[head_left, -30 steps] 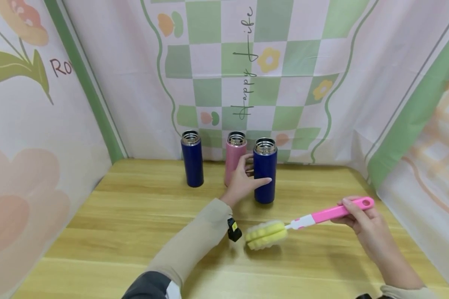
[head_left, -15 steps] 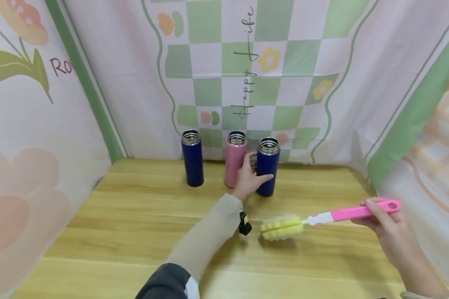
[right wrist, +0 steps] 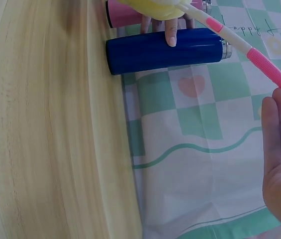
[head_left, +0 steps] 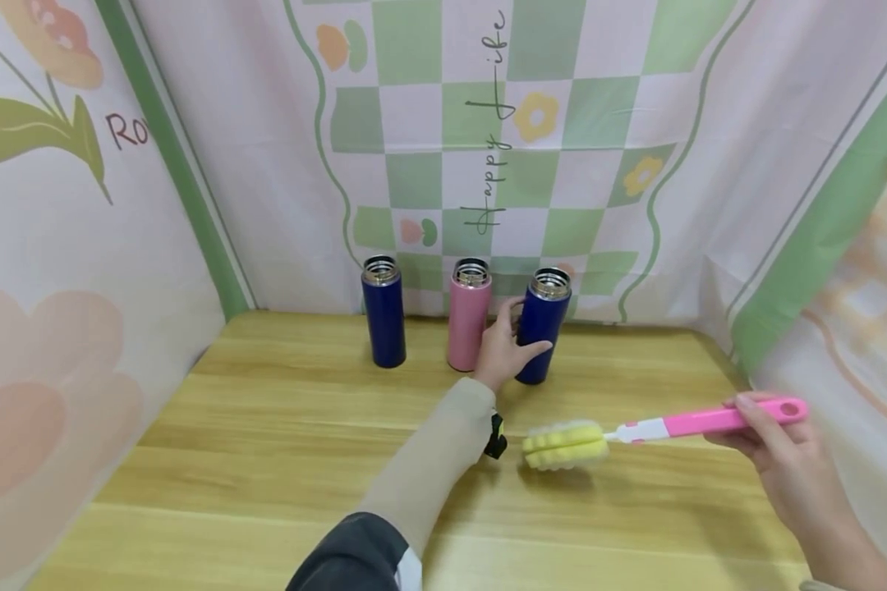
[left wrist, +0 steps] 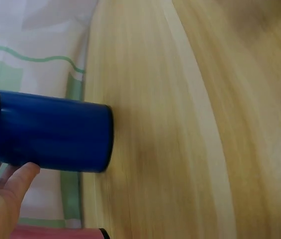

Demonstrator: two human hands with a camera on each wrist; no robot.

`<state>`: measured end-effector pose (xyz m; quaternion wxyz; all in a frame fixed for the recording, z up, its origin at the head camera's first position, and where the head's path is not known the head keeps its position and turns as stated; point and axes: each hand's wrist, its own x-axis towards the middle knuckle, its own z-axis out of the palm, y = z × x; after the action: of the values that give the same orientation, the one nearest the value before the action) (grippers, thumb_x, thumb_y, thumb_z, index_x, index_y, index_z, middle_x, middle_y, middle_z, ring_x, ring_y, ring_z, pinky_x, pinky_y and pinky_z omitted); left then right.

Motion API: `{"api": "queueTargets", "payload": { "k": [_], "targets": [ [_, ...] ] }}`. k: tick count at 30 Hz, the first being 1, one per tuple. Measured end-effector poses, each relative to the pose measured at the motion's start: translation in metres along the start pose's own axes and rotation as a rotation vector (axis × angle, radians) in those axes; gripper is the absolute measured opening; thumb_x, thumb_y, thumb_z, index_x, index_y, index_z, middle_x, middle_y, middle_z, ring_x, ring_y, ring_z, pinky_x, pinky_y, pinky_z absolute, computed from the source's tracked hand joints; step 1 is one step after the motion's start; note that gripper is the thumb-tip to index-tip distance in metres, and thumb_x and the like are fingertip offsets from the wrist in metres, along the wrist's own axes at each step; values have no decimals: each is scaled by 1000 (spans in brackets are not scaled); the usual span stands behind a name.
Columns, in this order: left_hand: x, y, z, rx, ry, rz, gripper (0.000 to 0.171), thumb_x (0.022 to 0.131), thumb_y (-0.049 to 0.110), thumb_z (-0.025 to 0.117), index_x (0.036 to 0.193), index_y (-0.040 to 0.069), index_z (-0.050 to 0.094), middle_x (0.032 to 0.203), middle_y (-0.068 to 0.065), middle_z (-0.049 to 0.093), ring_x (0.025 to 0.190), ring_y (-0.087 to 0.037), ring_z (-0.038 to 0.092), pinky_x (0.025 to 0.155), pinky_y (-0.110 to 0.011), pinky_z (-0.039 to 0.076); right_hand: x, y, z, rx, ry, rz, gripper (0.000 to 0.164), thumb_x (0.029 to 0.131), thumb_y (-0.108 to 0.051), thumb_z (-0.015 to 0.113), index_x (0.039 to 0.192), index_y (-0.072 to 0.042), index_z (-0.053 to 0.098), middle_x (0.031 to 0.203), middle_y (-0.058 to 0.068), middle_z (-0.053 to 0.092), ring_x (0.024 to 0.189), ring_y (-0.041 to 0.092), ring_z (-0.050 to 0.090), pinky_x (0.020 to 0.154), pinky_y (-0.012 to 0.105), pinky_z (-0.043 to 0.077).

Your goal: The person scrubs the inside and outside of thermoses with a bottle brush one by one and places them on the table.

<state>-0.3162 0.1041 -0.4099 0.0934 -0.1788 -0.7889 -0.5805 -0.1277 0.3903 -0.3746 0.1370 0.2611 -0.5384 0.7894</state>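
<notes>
My left hand (head_left: 504,349) grips a dark blue open-topped thermos bottle (head_left: 543,320), thumb on one side and fingers on the other. This bottle leans a little to the right, and I cannot tell if its base touches the table. In the left wrist view the fingers (left wrist: 18,181) lie along the bottle's blue wall (left wrist: 55,132). My right hand (head_left: 791,460) holds a bottle brush (head_left: 702,421) by its pink handle, its yellow sponge head (head_left: 565,446) pointing left above the table. A pink thermos bottle (head_left: 468,324) stands upright just left of my left hand.
Another dark blue bottle (head_left: 386,320), also without a lid, stands upright further left. The wooden table (head_left: 266,460) runs back to a printed curtain (head_left: 406,115). Curtains hang on both sides too.
The left hand has moved the blue bottle right and slightly back, away from the pink one, and it now leans. The right hand has shifted right with the brush.
</notes>
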Motion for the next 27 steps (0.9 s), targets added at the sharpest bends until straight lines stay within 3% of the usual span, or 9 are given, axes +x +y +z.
{"api": "queueTargets", "payload": {
  "k": [10, 16, 20, 27],
  "targets": [
    [10, 12, 11, 263, 42, -119, 85, 79, 35, 87, 148, 30, 39, 123, -1, 68, 102, -17, 68, 85, -34, 54, -3, -7, -1, -101, 97, -27, 33, 102, 16, 32, 114, 15, 62, 103, 16, 69, 86, 22, 72, 78, 30, 55],
    [12, 15, 10, 298, 24, -165, 86, 80, 35, 86, 150, 32, 36, 125, -2, 68, 104, -18, 68, 85, -36, 54, -4, -13, 3, -268, 224, 55, 25, 102, 9, 45, 111, 4, 68, 93, 8, 72, 77, 15, 73, 80, 23, 53],
    [9, 19, 9, 298, 22, -161, 86, 81, 33, 85, 151, 29, 35, 128, -2, 66, 104, -20, 68, 86, -37, 54, -4, -16, 5, -384, 290, 118, 19, 100, 4, 55, 111, -2, 69, 88, 6, 75, 78, 12, 73, 81, 18, 52],
    [0, 11, 15, 272, 43, -75, 87, 87, 24, 81, 156, 18, 29, 142, -6, 57, 119, -23, 61, 99, -38, 49, -6, -15, 5, -552, 326, 171, 19, 97, 2, 62, 114, 2, 69, 90, 0, 76, 83, 6, 72, 84, 9, 46]
  ]
}}
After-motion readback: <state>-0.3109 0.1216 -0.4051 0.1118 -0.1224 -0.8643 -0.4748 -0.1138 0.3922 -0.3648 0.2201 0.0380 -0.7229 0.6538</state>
